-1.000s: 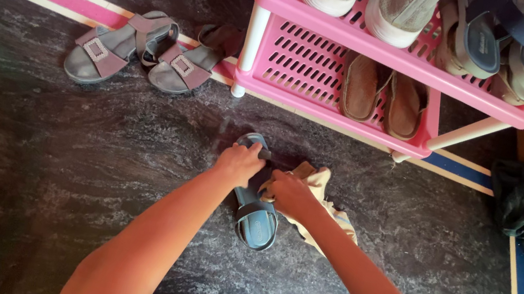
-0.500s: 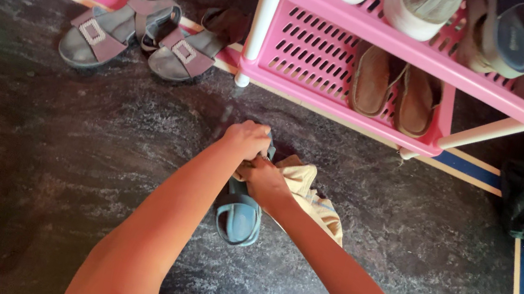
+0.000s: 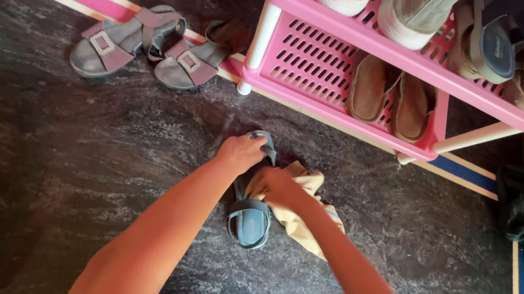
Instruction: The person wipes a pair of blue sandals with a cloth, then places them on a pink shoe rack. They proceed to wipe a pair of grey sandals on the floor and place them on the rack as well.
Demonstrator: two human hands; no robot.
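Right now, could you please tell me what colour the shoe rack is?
Pink with white posts, the shoe rack shows in the head view.

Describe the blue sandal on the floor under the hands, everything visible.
The blue sandal lies flat on the dark marbled floor in front of the pink shoe rack, one end toward the person. It looks grey-blue, with a rubbery sole and straps across the top. The left hand grips the end nearer the rack; the right hand presses a tan cloth against its middle. Only the near end shows clearly; the rest is covered.
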